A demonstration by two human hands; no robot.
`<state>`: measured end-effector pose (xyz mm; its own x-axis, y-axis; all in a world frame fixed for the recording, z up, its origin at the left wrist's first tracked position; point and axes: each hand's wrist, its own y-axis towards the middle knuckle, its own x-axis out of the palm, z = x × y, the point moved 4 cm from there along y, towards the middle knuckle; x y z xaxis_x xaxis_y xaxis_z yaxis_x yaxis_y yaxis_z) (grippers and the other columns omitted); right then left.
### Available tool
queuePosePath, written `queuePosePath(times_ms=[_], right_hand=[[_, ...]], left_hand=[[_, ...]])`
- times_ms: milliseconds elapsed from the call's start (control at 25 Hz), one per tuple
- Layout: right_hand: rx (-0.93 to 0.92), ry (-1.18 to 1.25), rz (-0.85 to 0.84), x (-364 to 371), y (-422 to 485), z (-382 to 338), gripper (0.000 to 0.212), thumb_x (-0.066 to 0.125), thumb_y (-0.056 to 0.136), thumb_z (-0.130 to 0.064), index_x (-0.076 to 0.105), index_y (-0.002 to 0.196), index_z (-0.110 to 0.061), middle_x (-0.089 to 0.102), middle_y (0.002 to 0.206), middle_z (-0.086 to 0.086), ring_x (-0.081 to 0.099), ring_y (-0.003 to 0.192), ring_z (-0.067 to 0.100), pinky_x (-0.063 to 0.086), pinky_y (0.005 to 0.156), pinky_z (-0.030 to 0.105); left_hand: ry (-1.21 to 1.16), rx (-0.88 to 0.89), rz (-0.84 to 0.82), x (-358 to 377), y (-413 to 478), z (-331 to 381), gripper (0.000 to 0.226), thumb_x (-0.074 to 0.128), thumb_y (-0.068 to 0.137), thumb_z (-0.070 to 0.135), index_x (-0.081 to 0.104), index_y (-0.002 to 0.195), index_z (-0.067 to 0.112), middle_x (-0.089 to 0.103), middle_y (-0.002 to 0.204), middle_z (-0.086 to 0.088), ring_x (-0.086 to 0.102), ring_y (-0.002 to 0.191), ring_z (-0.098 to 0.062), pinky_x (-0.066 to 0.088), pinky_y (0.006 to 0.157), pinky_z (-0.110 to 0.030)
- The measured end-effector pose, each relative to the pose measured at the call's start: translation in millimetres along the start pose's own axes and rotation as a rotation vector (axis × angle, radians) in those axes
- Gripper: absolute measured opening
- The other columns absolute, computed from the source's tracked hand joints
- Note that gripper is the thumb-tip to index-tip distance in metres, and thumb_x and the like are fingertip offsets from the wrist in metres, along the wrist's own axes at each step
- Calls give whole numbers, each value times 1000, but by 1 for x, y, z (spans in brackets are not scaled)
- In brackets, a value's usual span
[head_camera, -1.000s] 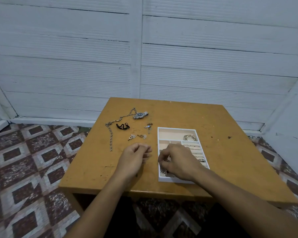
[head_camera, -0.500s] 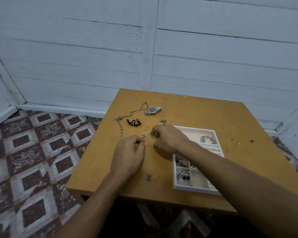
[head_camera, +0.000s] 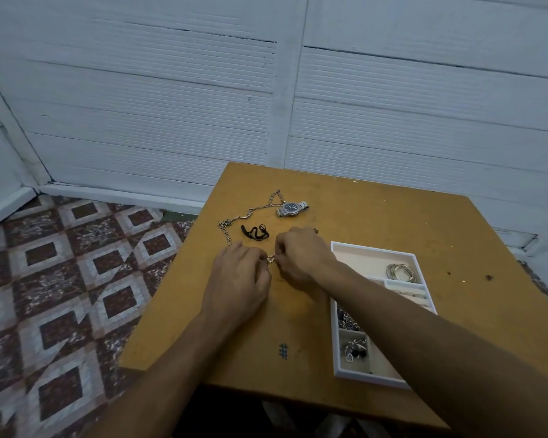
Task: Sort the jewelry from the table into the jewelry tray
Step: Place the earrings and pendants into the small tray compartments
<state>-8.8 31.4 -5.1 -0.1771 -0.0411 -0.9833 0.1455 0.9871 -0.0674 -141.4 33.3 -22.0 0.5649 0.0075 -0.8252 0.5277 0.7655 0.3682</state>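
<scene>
Head view: both hands are working at the table's (head_camera: 393, 216) middle, left of the tray (head_camera: 374, 246). The left hand (head_camera: 238, 279) is lying knuckles up with its fingers curled in. The right hand (head_camera: 301, 257) is reaching across from the tray side, fingers curled too. A small gold piece (head_camera: 271, 259) is sitting right between the two sets of fingertips. The right fingers are pinching it. The left fingertips are meeting it as well, but whether they are gripping it cannot be told. The piece is too small to identify.

Loose items are lying just beyond the hands. A black band (head_camera: 255, 233) is near both hands, a chain (head_camera: 234, 221) is trailing from the left hand's far side up toward the watch (head_camera: 291, 208), and the watch is lying face up further back. A tiny bit (head_camera: 315, 229) is peeking out at the right hand's far edge, mostly hidden.

The right forearm is crossing over the tray's left side and covering part of it. Silver bangles (head_camera: 400, 272) are lying in the far big compartment, at its right end. Below that a padded strip (head_camera: 408, 294) is showing, contents unclear. A dark chain pile (head_camera: 345, 320) is filling a left compartment, half hidden by the arm. Small silver and dark bits (head_camera: 355, 349) are sitting in the near-left compartment.

A blue hash mark (head_camera: 283, 351) is showing on the table near the front edge.
</scene>
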Motion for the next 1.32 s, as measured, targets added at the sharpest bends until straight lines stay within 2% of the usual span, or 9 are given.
queuePosePath(times_ms=[120, 360, 440, 520, 640, 960, 1080, 1160, 1320], right_hand=[[-31, 39, 10, 0, 2, 0, 6, 52, 92, -26, 56, 87, -25, 60, 104, 5, 52, 99, 27, 45, 82, 38], [-16, 217, 55, -15, 7, 3, 13, 61, 84, -21, 55, 75, -29, 66, 91, 3, 59, 88, 25, 51, 77, 39], [-26, 256, 69, -22, 7, 5, 13, 63, 82, -18, 57, 74, -27, 64, 84, 1, 59, 84, 23, 51, 76, 38], [-45, 291, 91, -29, 5, 6, 10, 65, 82, -17, 62, 75, -24, 60, 79, -2, 57, 80, 19, 48, 72, 34], [-68, 300, 119, -39, 0, 6, 4, 66, 83, -18, 70, 84, -20, 58, 76, -6, 53, 75, 13, 37, 67, 26], [-82, 309, 161, -59, -12, 8, 5, 69, 83, -21, 72, 87, -20, 61, 86, -5, 56, 84, 14, 40, 71, 26], [-72, 302, 166, -61, -18, 11, 5, 68, 82, -19, 71, 86, -20, 64, 88, -4, 58, 85, 16, 45, 72, 28], [-58, 298, 169, -63, -22, 14, 6, 67, 81, -18, 71, 85, -21, 64, 88, -3, 58, 85, 15, 43, 71, 27], [-29, 304, 171, -69, -31, 23, 6, 67, 81, -18, 71, 85, -21, 62, 88, -5, 60, 86, 16, 44, 71, 27]], left_hand=[[-73, -15, 41, -3, 11, -2, 21, 53, 92, 19, 64, 107, 13, 63, 105, 0, 49, 107, -14, 35, 96, -25], [-626, -443, 154, -9, 36, 6, 17, 50, 96, 17, 65, 101, 22, 63, 91, 13, 55, 78, 2, 41, 62, -4], [-844, -546, 183, -4, 41, 8, 19, 48, 96, 18, 66, 96, 21, 66, 91, 9, 58, 79, 3, 43, 68, -5], [-1053, -651, 185, 3, 44, 9, 22, 46, 96, 18, 67, 94, 18, 70, 98, -1, 64, 94, -11, 50, 84, -21], [-1268, -764, 174, 9, 44, 11, 25, 43, 97, 17, 66, 99, 7, 70, 102, -15, 67, 99, -24, 53, 88, -31], [-1378, -757, 45, 10, 34, 26, 44, 32, 103, 30, 67, 87, 9, 71, 88, -12, 67, 89, -22, 53, 87, -35], [-1459, -776, 10, 12, 30, 34, 43, 33, 103, 31, 65, 85, 9, 71, 78, -9, 66, 80, -21, 54, 78, -33], [-1503, -796, -36, 15, 27, 39, 42, 33, 103, 32, 63, 93, 4, 71, 83, -12, 68, 80, -24, 56, 77, -35], [-1504, -813, -176, 23, 23, 49, 52, 31, 102, 41, 61, 111, 0, 69, 107, -21, 69, 96, -31, 52, 92, -42]])
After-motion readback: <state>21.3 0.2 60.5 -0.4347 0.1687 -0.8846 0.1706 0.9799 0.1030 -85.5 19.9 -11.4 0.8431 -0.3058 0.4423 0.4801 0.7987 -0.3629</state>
